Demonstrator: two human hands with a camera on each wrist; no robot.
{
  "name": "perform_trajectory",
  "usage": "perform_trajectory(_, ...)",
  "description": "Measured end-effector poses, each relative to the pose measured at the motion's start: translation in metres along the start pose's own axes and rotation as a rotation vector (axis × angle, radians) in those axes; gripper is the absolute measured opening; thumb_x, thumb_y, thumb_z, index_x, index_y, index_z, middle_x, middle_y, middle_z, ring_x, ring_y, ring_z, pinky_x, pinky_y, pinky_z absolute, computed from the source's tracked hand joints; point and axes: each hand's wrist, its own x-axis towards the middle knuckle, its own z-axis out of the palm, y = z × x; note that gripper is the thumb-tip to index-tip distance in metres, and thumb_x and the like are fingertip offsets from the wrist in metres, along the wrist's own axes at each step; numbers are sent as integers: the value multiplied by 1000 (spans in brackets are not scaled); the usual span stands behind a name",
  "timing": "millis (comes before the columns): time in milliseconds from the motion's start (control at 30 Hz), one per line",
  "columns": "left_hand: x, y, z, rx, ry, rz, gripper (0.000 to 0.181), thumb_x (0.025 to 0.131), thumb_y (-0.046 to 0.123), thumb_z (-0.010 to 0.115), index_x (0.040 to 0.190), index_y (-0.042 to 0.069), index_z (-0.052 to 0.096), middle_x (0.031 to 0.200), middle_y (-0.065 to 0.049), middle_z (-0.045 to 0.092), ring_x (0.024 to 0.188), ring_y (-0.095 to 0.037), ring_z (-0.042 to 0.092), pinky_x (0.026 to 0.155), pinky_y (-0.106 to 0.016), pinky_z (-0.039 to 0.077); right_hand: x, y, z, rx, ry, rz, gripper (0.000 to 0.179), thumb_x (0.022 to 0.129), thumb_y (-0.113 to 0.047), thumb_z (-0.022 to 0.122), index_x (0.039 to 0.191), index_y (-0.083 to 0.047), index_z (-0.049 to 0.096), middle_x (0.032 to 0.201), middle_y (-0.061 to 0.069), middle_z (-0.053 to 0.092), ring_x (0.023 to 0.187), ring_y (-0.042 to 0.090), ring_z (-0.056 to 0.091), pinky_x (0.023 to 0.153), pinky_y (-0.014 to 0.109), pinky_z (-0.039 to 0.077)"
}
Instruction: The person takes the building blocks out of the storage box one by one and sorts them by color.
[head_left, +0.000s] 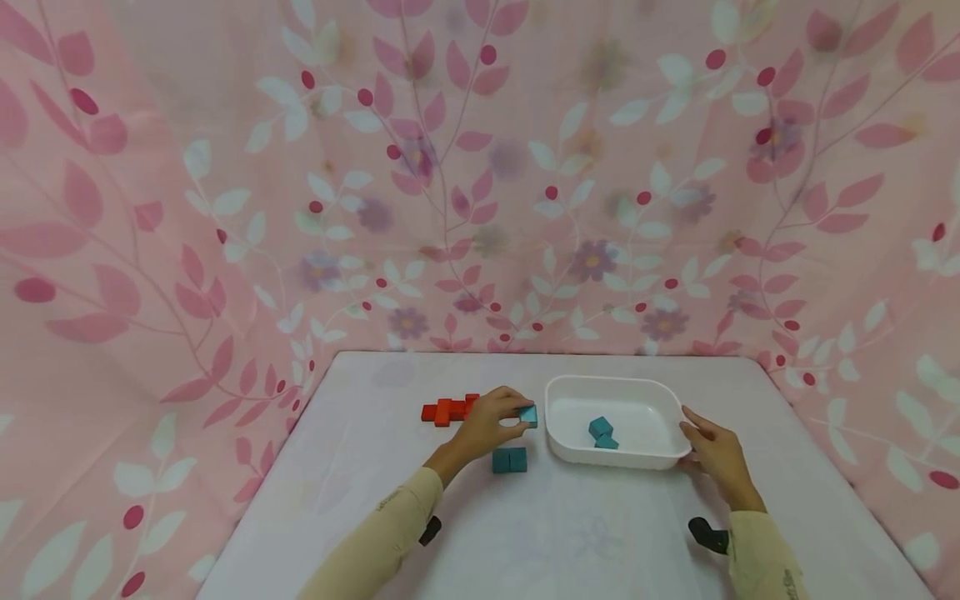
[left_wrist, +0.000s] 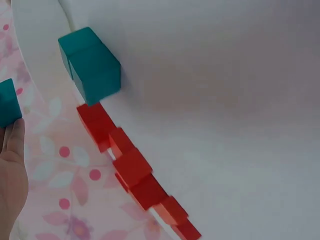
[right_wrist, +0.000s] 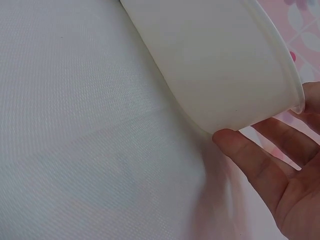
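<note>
My left hand (head_left: 482, 427) pinches a teal block (head_left: 529, 415) between thumb and fingers, just left of the white plastic tub (head_left: 615, 460). In the left wrist view, part of the left hand (left_wrist: 12, 180) shows at the left edge with the held block (left_wrist: 8, 103). The right hand (head_left: 718, 460) grips the tub's right end. From the right wrist, its thumb (right_wrist: 245, 150) lies low on the tub's wall, with other fingers up by the rim. Inside the tub lie teal blocks (head_left: 600, 427), close together.
Two more teal blocks (head_left: 510, 460) stand side by side on the white table (head_left: 540, 550), nearer than the left hand. Behind that hand runs a row of red blocks (head_left: 444, 412), partly hidden by it. A pink floral cloth (head_left: 480, 275) hangs around the table.
</note>
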Motion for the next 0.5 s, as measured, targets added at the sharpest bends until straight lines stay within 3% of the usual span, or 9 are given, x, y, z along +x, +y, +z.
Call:
perform_trajectory(233,-29,-8,-14,-68,-6,-94,36,89,15,73,124,12,67,112,3,58,108,-11,60,90,-27,51,3,2,-1,9,6,10,56,103,-32,49,151,-13,30,148,31,34,103,28,59,75,36,58)
perform_trajectory(500,-53,-18,-27,-43,17,-96,35,88,12,74,122,13,67,114,2,59,109,-13,57,89,-26,51,2,3,0,10,11,9,56,102,-34,49,152,-14,31,147,30,35,103,27,58,75,34,58)
